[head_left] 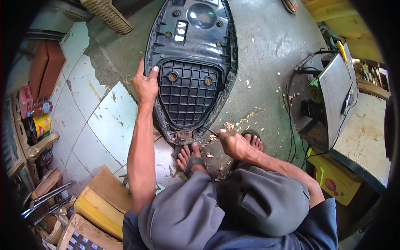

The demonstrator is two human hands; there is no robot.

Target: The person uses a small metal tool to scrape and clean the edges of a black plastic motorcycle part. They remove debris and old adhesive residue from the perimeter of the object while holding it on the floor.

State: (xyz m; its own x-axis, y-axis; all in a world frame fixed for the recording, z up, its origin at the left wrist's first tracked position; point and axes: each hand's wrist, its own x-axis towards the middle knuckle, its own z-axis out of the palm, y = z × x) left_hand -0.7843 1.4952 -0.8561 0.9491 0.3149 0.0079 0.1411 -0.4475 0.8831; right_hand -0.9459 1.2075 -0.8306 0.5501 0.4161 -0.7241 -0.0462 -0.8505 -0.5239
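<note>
A black motorcycle seat (pixel 189 93) lies upside down on the floor in front of me, its ribbed plastic base facing up and its narrow end toward my feet. My left hand (pixel 146 85) grips the seat's left rim, thumb on top and the fingers partly hidden beneath the edge. Close to the narrow end, on the right side, my right hand (pixel 235 145) is closed around a thin screwdriver-like tool (pixel 211 131). The tool's dark shaft points at the rim, but I cannot tell whether its tip touches. Most of its handle is hidden in my fist.
Pale chips (pixel 229 126) are scattered on the floor. At right are a grey metal box (pixel 333 96), loose black cables (pixel 288 98) and a yellow container (pixel 335 177). To the left are foam blocks (pixel 100 208), metal tools (pixel 46 202) and a yellow can (pixel 40 125). Wicker furniture (pixel 109 16) stands at far left.
</note>
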